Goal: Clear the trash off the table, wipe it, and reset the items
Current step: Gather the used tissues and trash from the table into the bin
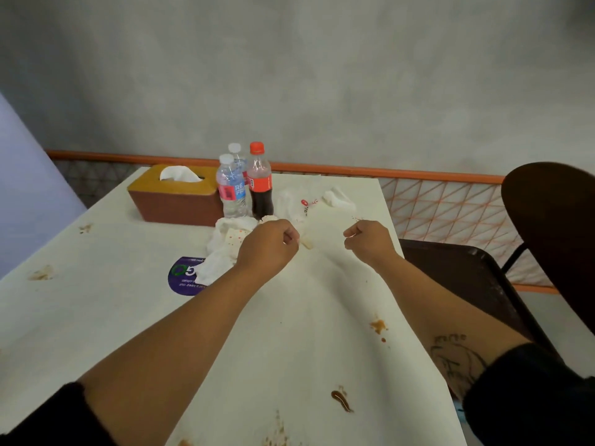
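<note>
The white tabletop (128,317) is smooth and matte, smeared with sauce: a glossy dark-brown streak (342,399) near the right edge at the near end, an orange-brown blot (378,326) farther along that edge, and a faint tan smudge (42,273) by the left edge.

At the far left corner sits a rectangular tissue box (180,201) with brown walls and a mustard lid, a soft white tissue (178,173) puffing from its slot. Just beside it, along the far edge, stand two clear ribbed water bottles (231,191) with white caps and a cola bottle (260,185) with a red cap and label, close together.

The trash lies mid-table:
- crumpled white napkins (222,249) overlapping a round purple sticker (182,276)
- a thin, wrinkled white plastic bag (297,201) with red print
- a small wadded tissue (338,197) near the far right corner

The left hand (269,244) is curled just beside the napkins, and a small pale scrap (307,243) touches its fingertips; I cannot tell whether it is pinched. The right hand (370,239) is clenched, thumb on forefinger, with nothing visible in it.

A dark, round-backed chair (467,278) stands off the right edge.
</note>
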